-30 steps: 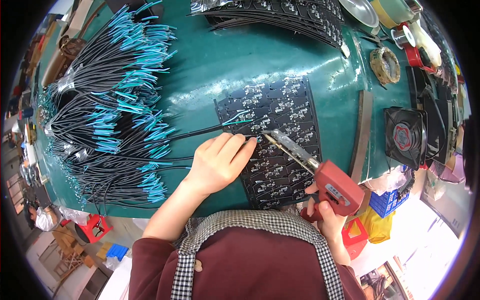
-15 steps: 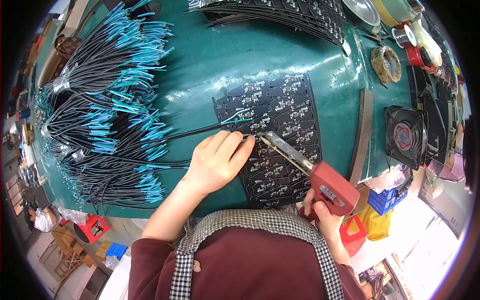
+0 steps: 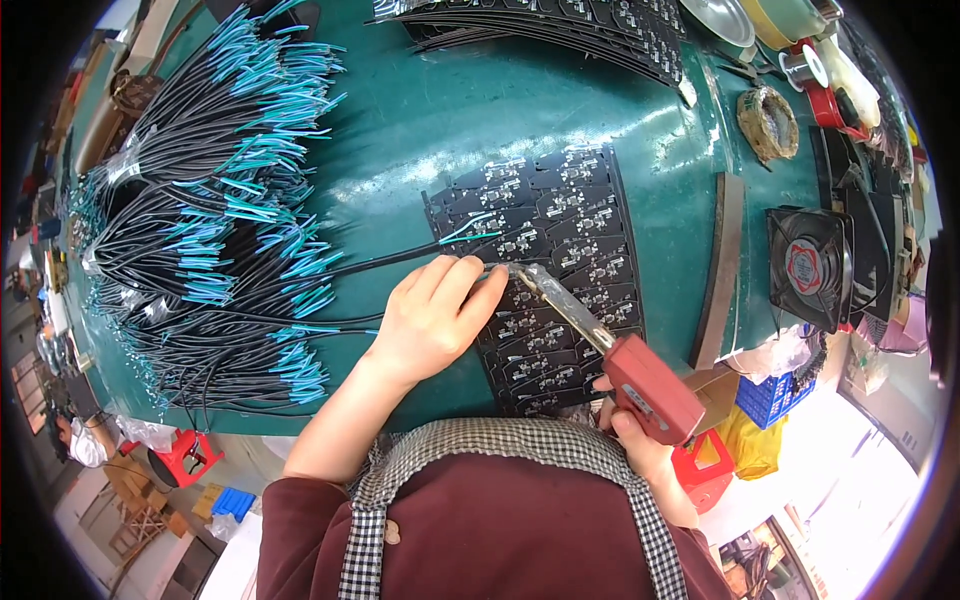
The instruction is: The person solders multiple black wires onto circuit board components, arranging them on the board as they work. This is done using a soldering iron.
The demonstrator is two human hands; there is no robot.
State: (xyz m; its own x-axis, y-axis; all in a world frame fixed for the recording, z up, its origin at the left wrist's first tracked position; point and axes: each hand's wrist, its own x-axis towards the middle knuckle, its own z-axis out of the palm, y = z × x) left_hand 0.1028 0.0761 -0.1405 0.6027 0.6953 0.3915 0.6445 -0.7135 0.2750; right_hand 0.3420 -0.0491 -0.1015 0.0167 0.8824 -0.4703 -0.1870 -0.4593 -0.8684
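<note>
Little has shifted since the earlier view: both hands stay at the same spot on the black circuit panel (image 3: pixel 560 250) lying on the green table (image 3: pixel 420 110). Left hand (image 3: pixel 435 315) rests on the panel's near-left edge, fingers pinched on a black cable (image 3: pixel 400 258) whose blue-tipped end points right across the panel. Right hand (image 3: pixel 640 445) is closed around the red soldering gun (image 3: pixel 645 385) (its long axis runs diagonally), metal tip pointing up-left, meeting the left fingertips (image 3: pixel 490 285).
</note>
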